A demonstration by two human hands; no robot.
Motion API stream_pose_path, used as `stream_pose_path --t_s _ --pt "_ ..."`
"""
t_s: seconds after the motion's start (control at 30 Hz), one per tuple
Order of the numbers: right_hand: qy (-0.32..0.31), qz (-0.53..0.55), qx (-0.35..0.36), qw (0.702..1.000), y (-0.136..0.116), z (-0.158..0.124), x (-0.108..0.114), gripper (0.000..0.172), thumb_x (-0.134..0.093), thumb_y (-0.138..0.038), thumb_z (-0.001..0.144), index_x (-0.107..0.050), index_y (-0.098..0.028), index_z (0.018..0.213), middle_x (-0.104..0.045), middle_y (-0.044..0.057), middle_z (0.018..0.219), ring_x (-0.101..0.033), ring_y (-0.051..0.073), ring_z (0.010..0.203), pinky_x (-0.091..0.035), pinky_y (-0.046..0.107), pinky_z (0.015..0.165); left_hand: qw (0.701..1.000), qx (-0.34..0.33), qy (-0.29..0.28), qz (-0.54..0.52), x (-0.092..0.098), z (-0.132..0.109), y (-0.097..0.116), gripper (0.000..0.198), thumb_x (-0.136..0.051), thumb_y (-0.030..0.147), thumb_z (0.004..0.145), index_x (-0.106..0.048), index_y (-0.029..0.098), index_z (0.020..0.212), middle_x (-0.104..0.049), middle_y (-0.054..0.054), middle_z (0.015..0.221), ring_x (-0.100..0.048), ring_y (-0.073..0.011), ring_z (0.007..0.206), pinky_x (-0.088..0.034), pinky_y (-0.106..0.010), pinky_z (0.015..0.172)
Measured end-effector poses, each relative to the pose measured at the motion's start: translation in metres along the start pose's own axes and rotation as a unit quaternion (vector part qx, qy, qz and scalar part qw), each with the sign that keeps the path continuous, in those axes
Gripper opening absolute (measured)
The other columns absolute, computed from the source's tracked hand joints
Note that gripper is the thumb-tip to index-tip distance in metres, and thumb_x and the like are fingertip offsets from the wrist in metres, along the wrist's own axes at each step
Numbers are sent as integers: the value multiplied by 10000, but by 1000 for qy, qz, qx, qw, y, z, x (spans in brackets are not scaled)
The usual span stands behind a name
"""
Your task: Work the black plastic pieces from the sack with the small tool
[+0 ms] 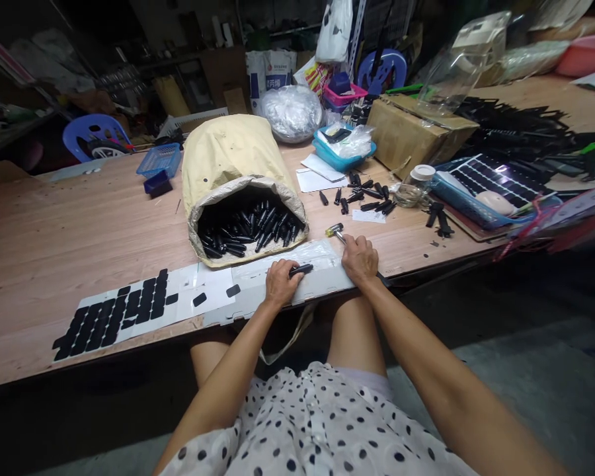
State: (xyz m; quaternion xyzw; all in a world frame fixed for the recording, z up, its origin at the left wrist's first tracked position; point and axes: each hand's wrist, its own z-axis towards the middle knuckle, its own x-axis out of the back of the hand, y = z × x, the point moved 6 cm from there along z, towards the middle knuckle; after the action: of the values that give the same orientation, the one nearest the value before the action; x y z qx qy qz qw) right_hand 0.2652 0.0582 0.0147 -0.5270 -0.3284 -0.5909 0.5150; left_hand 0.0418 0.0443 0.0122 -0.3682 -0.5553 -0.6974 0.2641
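My left hand is closed on a slim black tube-like part, which lies low over the pale board at the table's front edge. A small hammer with a yellowish head is gripped in my right hand, at the board's right end. Straight ahead, a cream sack lies on its side with its mouth towards me. Many black parts like the held one fill it. To the left, rows of black rounded pads stick to a white sheet.
Loose black pieces lie to the right of the sack, near a cardboard box and a turquoise basket. A blue tray stands farther right. On the left are a blue basket and a small dark blue box.
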Motion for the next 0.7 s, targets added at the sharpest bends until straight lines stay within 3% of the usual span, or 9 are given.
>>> stream_pose_path --t_s 0.2,0.37,0.5,0.7 --pt "33 144 -24 989 12 -25 17 445 -403 -215 964 -629 -236 1347 -632 102 1001 -565 246 923 -431 314 771 1000 3 -14 3 -1 6 -2 149 -738 292 820 -751 271 967 -688 -39 962 -577 -250 1008 -440 -390 904" --pt "15 290 57 955 -1 -64 29 441 -363 -203 961 -657 -221 1290 -700 106 1178 -624 236 1081 -502 359 945 999 10 -32 -15 -2 7 -3 122 -731 300 830 -783 276 938 -680 -33 930 -571 -245 1014 -428 -394 920" --pt "-15 327 88 941 -15 -84 37 413 -398 -230 963 -674 -227 1271 -724 95 1157 -654 221 1080 -523 353 954 999 7 -32 -29 -2 9 -5 133 -741 292 814 -793 278 935 -673 -27 900 -575 -235 985 -434 -388 921" --pt "-9 327 116 938 -32 -89 48 412 -387 -244 988 -673 -245 1284 -726 84 1131 -660 211 1052 -526 351 960 999 10 -43 -27 -3 11 -3 134 -743 268 805 -796 274 927 -685 -27 907 -580 -234 1003 -424 -384 923"
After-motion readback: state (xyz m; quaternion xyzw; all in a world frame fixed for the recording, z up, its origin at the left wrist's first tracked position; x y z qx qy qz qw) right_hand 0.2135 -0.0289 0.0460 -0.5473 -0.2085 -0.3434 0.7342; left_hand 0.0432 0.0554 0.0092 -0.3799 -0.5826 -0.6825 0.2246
